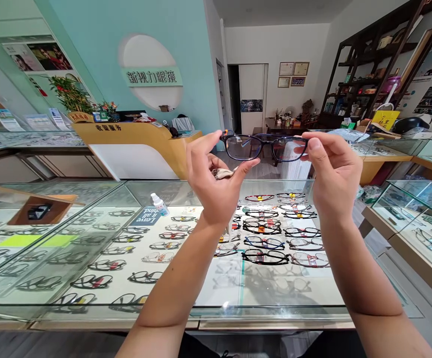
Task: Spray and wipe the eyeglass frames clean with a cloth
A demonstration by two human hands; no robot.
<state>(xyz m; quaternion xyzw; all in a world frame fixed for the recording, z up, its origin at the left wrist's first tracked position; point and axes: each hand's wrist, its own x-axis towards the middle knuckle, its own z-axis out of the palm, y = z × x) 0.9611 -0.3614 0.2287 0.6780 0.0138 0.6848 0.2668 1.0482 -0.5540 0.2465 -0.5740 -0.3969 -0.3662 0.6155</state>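
Note:
A pair of dark blue-black eyeglasses (266, 144) is held up level above the glass counter. My left hand (216, 181) grips the frame at its left end; a bit of patterned cloth (223, 172) is tucked in the curled fingers of that hand. At the other end, my right hand (333, 171) pinches the frame's right corner between thumb and fingers. Below the hands, several eyeglasses (264, 242) lie in rows on the counter top. A small white spray bottle (159, 204) stands to the left of my left forearm.
The glass display counter (216, 313) stretches across the front, with more eyeglasses inside. A wooden tray (42, 211) sits at the left. A yellow reception desk (137, 144) stands behind, and another glass case (421, 219) is at the right.

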